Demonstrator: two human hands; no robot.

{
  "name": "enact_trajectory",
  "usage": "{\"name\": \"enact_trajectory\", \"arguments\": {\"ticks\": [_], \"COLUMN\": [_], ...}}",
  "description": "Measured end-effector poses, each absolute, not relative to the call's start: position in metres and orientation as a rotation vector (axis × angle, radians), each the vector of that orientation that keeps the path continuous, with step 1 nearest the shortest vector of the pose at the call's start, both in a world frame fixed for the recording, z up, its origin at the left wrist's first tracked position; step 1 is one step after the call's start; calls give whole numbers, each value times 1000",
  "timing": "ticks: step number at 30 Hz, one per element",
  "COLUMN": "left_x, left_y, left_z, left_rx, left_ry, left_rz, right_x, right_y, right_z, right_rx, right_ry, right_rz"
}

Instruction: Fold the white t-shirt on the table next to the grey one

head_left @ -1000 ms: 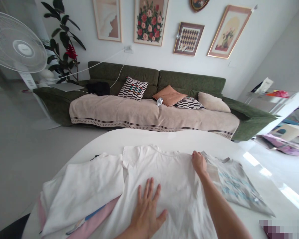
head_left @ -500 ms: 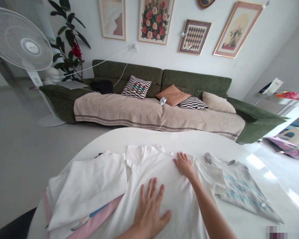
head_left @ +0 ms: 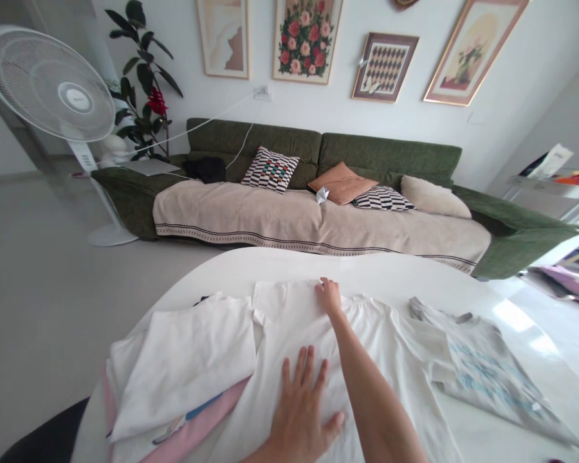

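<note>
A white T-shirt [head_left: 309, 331] lies spread on the white table, its collar end towards the sofa and its sleeves out to both sides. My left hand [head_left: 305, 405] rests flat on its middle, fingers spread. Further up, my right hand [head_left: 329, 296] is at the shirt's top edge by the collar, fingers bent round the fabric there. Left of the shirt is a stack of folded clothes, with a white garment [head_left: 193, 350] on top and a pink one [head_left: 217, 415] below. A folded grey T-shirt [head_left: 492, 360] with pale blue lettering lies to the right, beside the white sleeve.
The rounded white table [head_left: 231, 267] faces a green sofa [head_left: 390, 154] with a beige cover and several cushions. A white standing fan [head_left: 74, 96] and a plant [head_left: 147, 77] are at the left. A shelf [head_left: 545, 186] with items stands at the right.
My right hand has moved left along the collar end, from lying flat to bent fingers at the edge. My left hand stays flat on the shirt. The view has shifted slightly.
</note>
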State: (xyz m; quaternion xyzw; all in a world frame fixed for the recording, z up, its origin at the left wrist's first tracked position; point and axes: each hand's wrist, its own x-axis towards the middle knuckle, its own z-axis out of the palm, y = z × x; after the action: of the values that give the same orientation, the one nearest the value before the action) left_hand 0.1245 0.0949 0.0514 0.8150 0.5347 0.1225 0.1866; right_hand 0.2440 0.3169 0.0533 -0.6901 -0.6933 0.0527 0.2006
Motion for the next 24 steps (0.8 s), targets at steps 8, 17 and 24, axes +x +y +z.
{"name": "enact_trajectory", "arguments": {"ticks": [8, 17, 24], "left_x": [121, 121, 125], "left_y": [104, 96, 94], "left_z": [33, 44, 44], "left_rx": [2366, 2374, 2414], "left_ry": [1468, 1500, 1594], "left_rz": [363, 403, 492], "right_x": [237, 213, 309], "right_y": [333, 227, 39], "right_z": [56, 57, 25], "right_rx": [-1807, -1905, -2239], "right_ry": [-1938, -1964, -1982], "right_rz": [135, 162, 129]}}
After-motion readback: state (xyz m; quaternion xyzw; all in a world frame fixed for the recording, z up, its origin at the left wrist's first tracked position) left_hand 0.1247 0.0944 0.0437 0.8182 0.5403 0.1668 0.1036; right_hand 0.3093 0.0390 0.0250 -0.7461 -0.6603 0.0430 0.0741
